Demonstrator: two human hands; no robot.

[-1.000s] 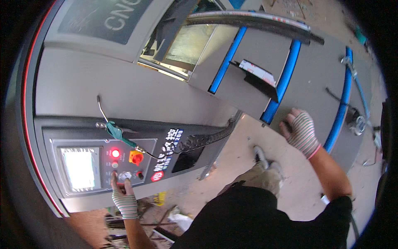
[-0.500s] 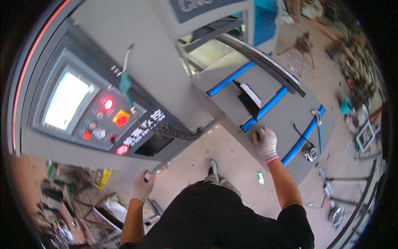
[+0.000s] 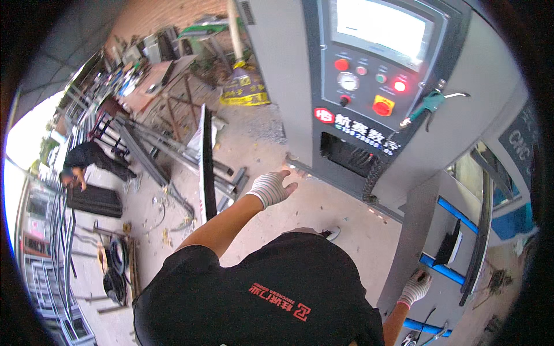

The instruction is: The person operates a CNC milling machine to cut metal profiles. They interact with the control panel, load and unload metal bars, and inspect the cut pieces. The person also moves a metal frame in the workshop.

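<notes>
My left hand [image 3: 271,189], in a white striped glove, is held out in the air over the floor with thumb and fingers apart, holding nothing. My right hand [image 3: 416,286], gloved likewise, rests at the near edge of a grey machine table [image 3: 428,233], its fingers partly bent and nothing seen in them. Blue strips [image 3: 443,269] run across that table, and a dark flat piece with a white face [image 3: 449,245] lies beside one. Ahead stands a grey machine cabinet with a control panel [image 3: 369,86], a lit screen [image 3: 378,29] and a green air blow gun [image 3: 428,106].
A black coiled hose [image 3: 372,181] hangs from the cabinet. Metal profiles [image 3: 141,153] and a long white-and-black panel [image 3: 206,164] lie to the left. Farther left a person [image 3: 95,161] bends over a dark box [image 3: 95,200]. A yellow-and-purple bag [image 3: 243,86] stands behind.
My view has swung left, so the cabinet and table now appear farther right. My left hand has come away from the cabinet's lower edge; my right hand stays at the table's edge.
</notes>
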